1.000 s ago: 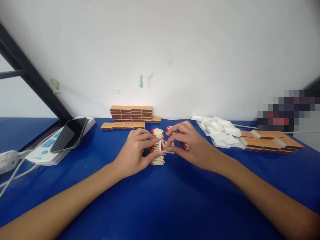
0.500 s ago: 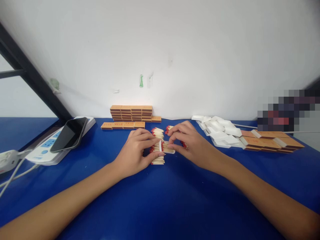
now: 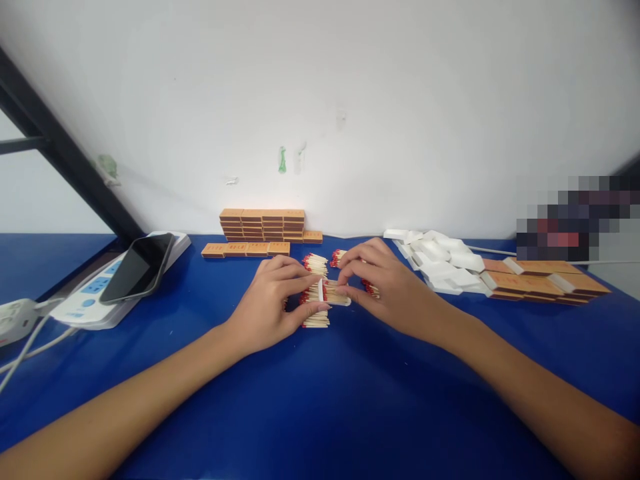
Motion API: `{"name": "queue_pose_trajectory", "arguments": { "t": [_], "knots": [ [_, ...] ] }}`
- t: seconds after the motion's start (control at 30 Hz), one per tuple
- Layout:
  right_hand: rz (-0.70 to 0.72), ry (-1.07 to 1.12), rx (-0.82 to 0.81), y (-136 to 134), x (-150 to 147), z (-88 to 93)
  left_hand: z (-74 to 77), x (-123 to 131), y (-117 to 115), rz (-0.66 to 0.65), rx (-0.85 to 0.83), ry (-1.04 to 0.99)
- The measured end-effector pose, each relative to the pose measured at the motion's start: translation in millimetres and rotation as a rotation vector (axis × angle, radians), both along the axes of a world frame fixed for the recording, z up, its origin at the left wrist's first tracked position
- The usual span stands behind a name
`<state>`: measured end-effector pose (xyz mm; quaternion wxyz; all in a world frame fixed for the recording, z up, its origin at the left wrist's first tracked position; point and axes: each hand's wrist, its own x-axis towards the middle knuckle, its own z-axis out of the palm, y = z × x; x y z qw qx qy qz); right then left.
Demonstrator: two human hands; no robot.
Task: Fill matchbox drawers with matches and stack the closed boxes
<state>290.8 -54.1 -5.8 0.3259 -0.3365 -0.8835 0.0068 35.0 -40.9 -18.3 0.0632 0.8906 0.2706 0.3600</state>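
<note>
Two hands: left hand (image 3: 275,297) pinches the tray (image 3: 321,291); right hand (image 3: 383,285) narrow at matches (image 3: 331,292), grip unclear
Tray, between them: probably light, crushable card; hold by sidewalls

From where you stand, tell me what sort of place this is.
Probably an indoor workspace, whether home or workshop I can't tell: a blue table against a white wall, stacked matchboxes and piled matches, and a phone resting on a power strip.
</note>
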Motion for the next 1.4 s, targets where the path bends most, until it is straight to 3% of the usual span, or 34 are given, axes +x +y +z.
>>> {"name": "queue_pose_trajectory", "arguments": {
  "t": [0.37,1.13,1.4],
  "knots": [
    [-0.025,-0.067,-0.103,-3.8,-0.8,1.0,0.3,0.3,-0.4,0.003,-0.006,0.006],
    [-0.032,-0.24,0.135,-3.3,-7.7,1.6,0.1,1.3,-0.7,-0.01,-0.031,0.02],
    [-0.067,-0.128,0.031,-8.8,-8.1,4.4,1.1,1.6,-1.4,-0.022,-0.025,0.012]
  ]
}}
